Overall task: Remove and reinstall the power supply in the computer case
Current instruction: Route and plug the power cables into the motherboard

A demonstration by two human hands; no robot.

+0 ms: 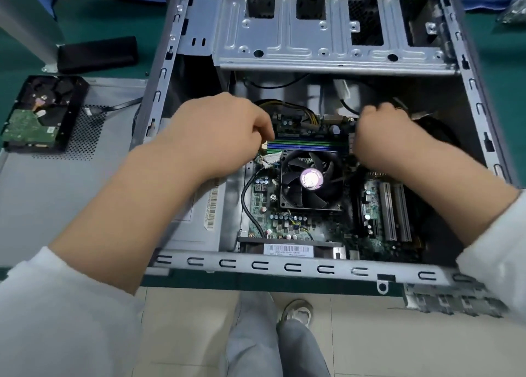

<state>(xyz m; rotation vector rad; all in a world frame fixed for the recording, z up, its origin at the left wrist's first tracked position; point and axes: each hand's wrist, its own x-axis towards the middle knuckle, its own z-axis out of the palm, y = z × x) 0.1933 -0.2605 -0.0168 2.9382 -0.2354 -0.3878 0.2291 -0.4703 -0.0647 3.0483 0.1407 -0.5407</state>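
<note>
The open computer case (284,267) lies on its side on a green table. The silver power supply (199,228), with a barcode label, sits in the case's near-left corner, partly under my left forearm. My left hand (227,129) reaches in with curled fingers at the left end of the memory slots; its fingertips are hidden. My right hand (387,137) curls round a pale power connector (351,143) at the right end of those slots. Yellow and black cables (296,110) run along the board's far edge between my hands.
The CPU fan (311,178) sits mid-motherboard (284,220), just below my hands. A metal drive cage (313,35) spans the far side of the case. A hard drive (42,114) lies on the removed side panel (57,191) at left, beside a black block (96,53).
</note>
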